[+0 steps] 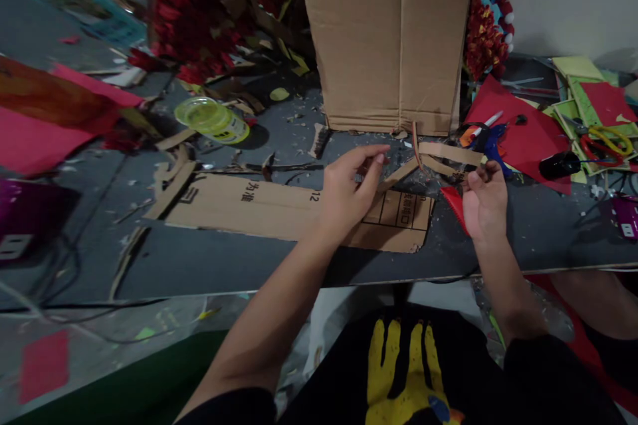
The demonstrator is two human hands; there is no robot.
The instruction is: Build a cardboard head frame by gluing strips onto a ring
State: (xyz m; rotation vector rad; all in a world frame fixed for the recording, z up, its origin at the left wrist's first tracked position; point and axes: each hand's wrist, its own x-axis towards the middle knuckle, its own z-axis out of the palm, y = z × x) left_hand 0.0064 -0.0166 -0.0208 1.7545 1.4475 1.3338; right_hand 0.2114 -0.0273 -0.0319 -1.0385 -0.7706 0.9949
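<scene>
My left hand is over a long flat cardboard piece with printed characters. Its thumb and forefinger are pinched together; anything between them is too small to make out. My right hand has its fingers curled at the ends of narrow, bent cardboard strips, which it grips. These strips spread leftward and meet near a thin upright strip, with one arm slanting down behind my left thumb. A red folded scrap lies beside my right hand.
A tall cardboard panel stands behind my hands. To the left are a tilted yellow-green tub and red paper decorations. On the right lie red paper, scissors and a black bottle. Cardboard scraps litter the table.
</scene>
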